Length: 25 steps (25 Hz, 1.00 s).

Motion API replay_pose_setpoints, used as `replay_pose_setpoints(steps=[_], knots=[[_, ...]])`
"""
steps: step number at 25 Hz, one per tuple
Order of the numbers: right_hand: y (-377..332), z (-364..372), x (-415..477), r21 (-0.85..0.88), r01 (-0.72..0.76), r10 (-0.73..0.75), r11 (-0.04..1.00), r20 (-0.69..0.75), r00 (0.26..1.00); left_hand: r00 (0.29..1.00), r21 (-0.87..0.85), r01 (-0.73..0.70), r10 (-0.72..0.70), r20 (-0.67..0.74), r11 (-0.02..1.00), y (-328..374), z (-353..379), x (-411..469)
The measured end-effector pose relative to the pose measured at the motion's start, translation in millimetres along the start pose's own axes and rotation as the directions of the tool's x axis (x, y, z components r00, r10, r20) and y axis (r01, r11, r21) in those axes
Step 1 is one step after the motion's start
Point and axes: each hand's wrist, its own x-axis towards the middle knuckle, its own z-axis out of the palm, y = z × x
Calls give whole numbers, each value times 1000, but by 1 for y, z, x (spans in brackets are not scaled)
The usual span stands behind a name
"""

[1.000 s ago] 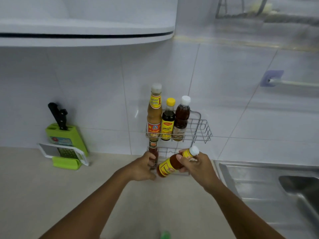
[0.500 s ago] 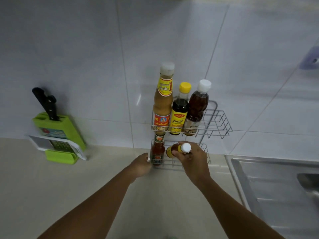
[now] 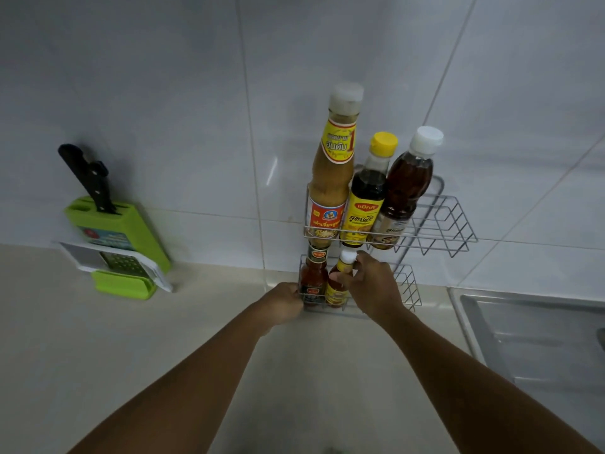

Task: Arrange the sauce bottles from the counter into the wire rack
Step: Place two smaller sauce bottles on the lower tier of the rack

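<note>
A two-tier wire rack (image 3: pixel 448 224) stands against the tiled wall. Its upper tier holds a tall tan sauce bottle (image 3: pixel 332 178), a dark bottle with a yellow cap (image 3: pixel 366 194) and a brown bottle with a white cap (image 3: pixel 404 188). In the lower tier a small red sauce bottle (image 3: pixel 313 280) stands at the left. Beside it stands a small yellow-labelled bottle with a white cap (image 3: pixel 337 288), upright, with my right hand (image 3: pixel 373 283) gripping its neck. My left hand (image 3: pixel 284 303) grips the rack's lower left front corner.
A green knife block (image 3: pixel 114 231) with a black-handled knife and a grater (image 3: pixel 121 265) stands on the beige counter at the left. A steel sink (image 3: pixel 537 335) lies to the right of the rack. The right half of both tiers holds nothing.
My right hand carried the yellow-labelled bottle from in front of the rack into the lower tier and stood it upright beside the red bottle. The camera moved closer and tilted down.
</note>
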Motion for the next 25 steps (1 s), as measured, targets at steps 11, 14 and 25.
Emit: replay_pose_setpoints(steps=[11, 14, 25], knots=[[14, 4, -13, 82, -43, 28, 996, 177, 984, 998, 6, -6, 6, 62, 1000, 3, -10, -21], [16, 4, -34, 48, -44, 42, 998, 46, 998, 996, 94, -32, 24, 82, 995, 13, -19, -38], [32, -6, -190, -49, 28, -15, 998, 255, 967, 939, 568, -310, 153, 307, 763, 47, 32, -167]])
